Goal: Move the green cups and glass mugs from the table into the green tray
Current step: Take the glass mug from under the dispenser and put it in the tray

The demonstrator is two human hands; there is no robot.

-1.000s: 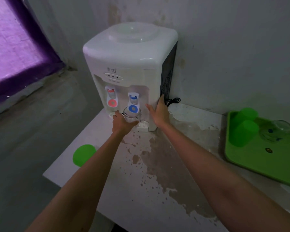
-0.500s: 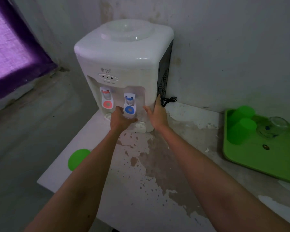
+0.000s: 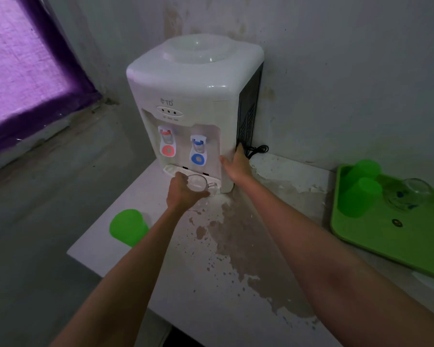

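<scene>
Green plastic first — one green cup point(image 3: 128, 227) stands alone near the table's left edge, not yet moved. The left hand point(image 3: 183, 194) is wrapped around a glass mug point(image 3: 198, 184) just before the dispenser point(image 3: 194, 113). The right hand point(image 3: 238, 165) lies flat, holding nothing, against the dispenser's corner. Carry the mug level — rightward to the green tray point(image 3: 376, 236), beside the cups there.

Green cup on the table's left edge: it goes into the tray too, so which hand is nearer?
Left. The left hand, holding the glass mug, is nearer the green cup; the right hand rests against the dispenser.
</scene>
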